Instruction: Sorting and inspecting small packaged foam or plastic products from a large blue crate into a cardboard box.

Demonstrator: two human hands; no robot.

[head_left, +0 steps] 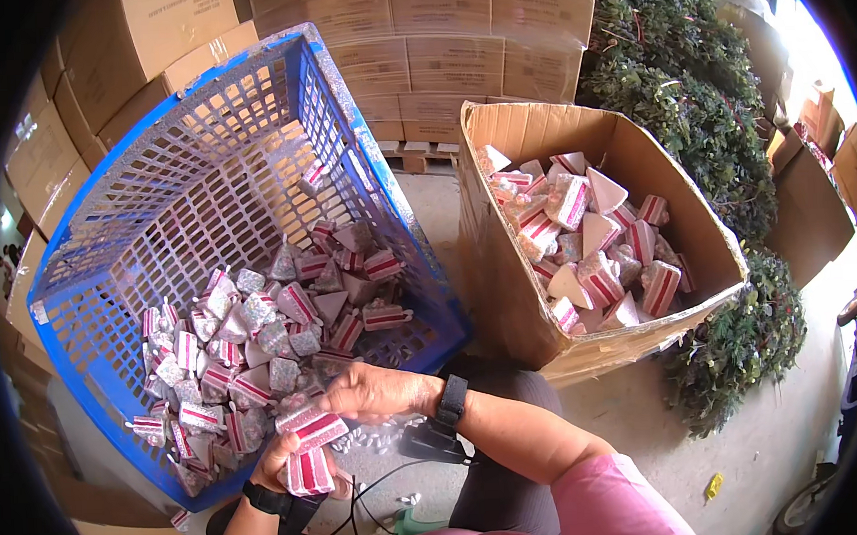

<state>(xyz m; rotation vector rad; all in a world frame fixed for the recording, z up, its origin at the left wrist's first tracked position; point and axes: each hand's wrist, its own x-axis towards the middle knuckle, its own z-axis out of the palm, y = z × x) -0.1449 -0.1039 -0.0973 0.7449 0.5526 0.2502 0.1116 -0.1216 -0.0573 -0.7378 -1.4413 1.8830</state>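
Pink-and-white striped cake-slice pieces: head view, left hand near, fingers curled shut around one slice, steadying it. Right hand above, fingers pinched on second slice, pressing it against first. Blue plastic crate tilted toward the hands, loose slices within reach. Cardboard box right, more slices inside.

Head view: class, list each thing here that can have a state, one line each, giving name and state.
Blue crate: tilted toward the person, partly filled with wedges.
Open box: flaps up, leaning, holding larger wedges.
Left hand: closed on a striped wedge.
Right hand: fingers on an upper wedge, held just above the other one.
Stacked cartons: closed.
Greenery: heaped behind the open box.
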